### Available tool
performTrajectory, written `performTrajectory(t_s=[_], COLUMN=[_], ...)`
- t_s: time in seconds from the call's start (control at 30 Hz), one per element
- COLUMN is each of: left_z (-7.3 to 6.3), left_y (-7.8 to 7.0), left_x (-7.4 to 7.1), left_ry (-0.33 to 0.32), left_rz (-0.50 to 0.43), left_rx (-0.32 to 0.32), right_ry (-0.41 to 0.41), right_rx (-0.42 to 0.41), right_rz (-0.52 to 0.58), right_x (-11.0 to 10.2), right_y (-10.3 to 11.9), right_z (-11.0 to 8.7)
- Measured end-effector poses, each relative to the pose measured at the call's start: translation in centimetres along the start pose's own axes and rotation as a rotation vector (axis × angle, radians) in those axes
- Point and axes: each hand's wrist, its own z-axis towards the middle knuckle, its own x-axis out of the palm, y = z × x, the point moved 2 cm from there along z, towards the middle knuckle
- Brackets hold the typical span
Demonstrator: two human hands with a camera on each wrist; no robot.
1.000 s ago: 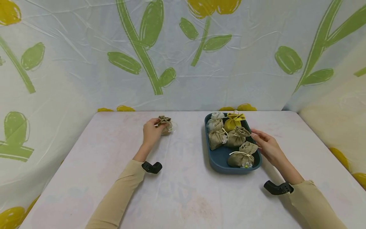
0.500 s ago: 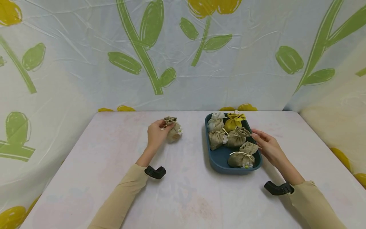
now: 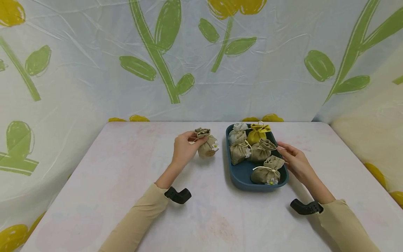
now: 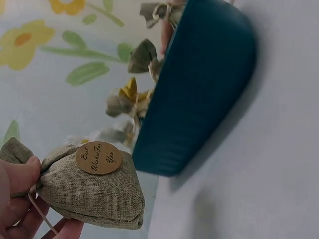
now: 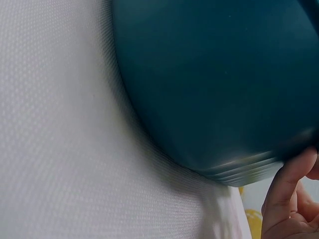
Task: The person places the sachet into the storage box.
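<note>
In the head view my left hand (image 3: pixel 185 148) pinches a beige drawstring pouch (image 3: pixel 207 147) by its gathered neck, above the table left of the blue container. A white flower hangs on that pouch. The left wrist view shows its round brown tag (image 4: pixel 98 158) with handwriting-style lettering. Across the table my right hand (image 3: pixel 296 161) touches the right side of the blue container (image 3: pixel 240 182) near its rim, fingers mostly extended. Inside lie several pouches: a yellow pouch (image 3: pixel 259 133), a pale grey pouch (image 3: pixel 237 131) and beige ones, including a front pouch (image 3: pixel 267 173) tied with cream cord.
The container stands on a white cloth-covered table (image 3: pixel 201 217). Behind it rises a flower-printed fabric backdrop (image 3: pixel 270 87). Bare blue floor shows at the container's front left. Each wrist wears a black camera mount (image 3: pixel 177 195).
My left hand has moved right with the pouch, from the far left-centre of the table towards the container. The right hand and the container stay where they were.
</note>
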Motion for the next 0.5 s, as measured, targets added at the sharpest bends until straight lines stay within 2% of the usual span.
performTrajectory(t_s=[0.13, 0.37, 0.5], left_z=[-0.3, -0.8, -1.1], left_y=[-1.4, -3.9, -4.9], left_x=[0.5, 1.3, 2.2], left_ry=[0.028, 0.061, 0.108], left_rz=[-0.031, -0.089, -0.106], left_rx=[-0.004, 0.057, 0.058], right_ry=[-0.006, 0.000, 0.004], right_rx=[0.002, -0.023, -0.016], right_rz=[-0.013, 0.061, 0.075], right_x=[0.0, 0.0, 0.0], right_y=[0.0, 0.0, -0.1], right_z=[0.0, 0.1, 0.0])
